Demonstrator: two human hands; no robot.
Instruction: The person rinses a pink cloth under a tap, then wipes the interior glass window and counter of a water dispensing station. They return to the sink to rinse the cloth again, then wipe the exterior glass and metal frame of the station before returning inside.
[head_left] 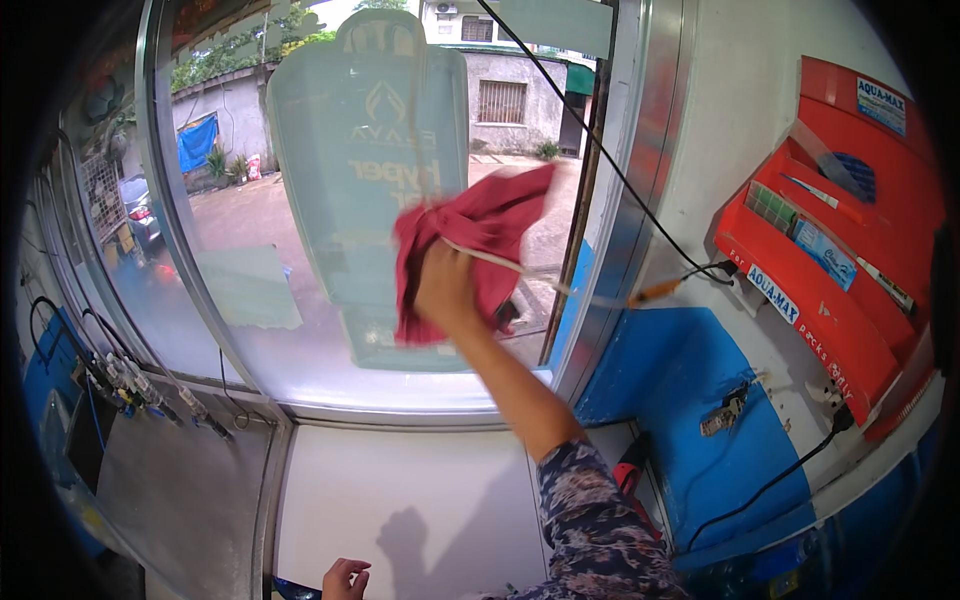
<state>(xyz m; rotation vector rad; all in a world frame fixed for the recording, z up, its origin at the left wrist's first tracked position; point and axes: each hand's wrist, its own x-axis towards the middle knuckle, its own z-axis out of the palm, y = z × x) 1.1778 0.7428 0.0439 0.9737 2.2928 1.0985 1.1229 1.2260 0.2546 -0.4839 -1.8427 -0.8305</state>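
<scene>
My right hand [446,290] is raised at the window, closed around a bunched dark-red cloth [490,215]. The cloth is smeared by motion, and its loose corner flares up to the right. It lies over part of a pale green sticker [360,200] on the glass pane [235,235]; whether it presses on the glass I cannot tell. A thin pale cord [540,280] crosses beside the cloth toward an orange piece [655,292]. Low in the picture, my left hand [346,580] hangs loosely with fingers slightly curled, holding nothing; only part of it shows.
Beneath the window is a white ledge [400,470]. A metal counter [180,490] with filling nozzles [150,390] stands left. On the right wall hang a red holder [830,260] with packets and a black cable [770,490]. A red-and-black object [630,475] lies by my right sleeve.
</scene>
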